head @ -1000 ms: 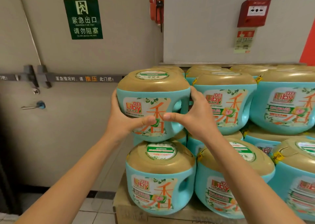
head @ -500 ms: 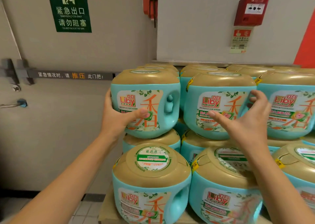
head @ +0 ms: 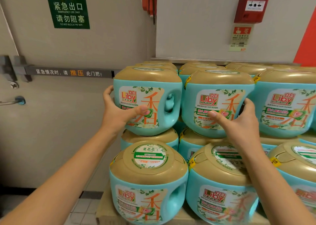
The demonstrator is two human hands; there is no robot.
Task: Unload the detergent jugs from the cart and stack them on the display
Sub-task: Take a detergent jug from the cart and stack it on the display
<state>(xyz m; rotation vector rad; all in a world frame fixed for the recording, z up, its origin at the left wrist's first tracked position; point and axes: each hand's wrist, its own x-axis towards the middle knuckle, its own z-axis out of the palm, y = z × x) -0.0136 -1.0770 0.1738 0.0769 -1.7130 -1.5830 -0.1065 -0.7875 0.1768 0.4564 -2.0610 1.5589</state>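
Note:
Teal Liby detergent jugs with tan lids stand stacked in rows on the display. My left hand grips the left side of the top-left jug, thumb across its label. That jug rests on the jug below it. My right hand is clasped on the neighbouring top jug, thumb on the label, fingers curled round its right-hand handle. Two more jugs sit lower in front. No cart is in view.
A grey emergency-exit door with a push bar and a green sign stands just left of the stack. A red fire-alarm box hangs on the wall behind. The jugs rest on a cardboard-covered base above tiled floor.
My right hand left the top-left jug, moved right and closed on the neighbouring jug. The top-left jug has settled onto the stack, held by my left hand alone.

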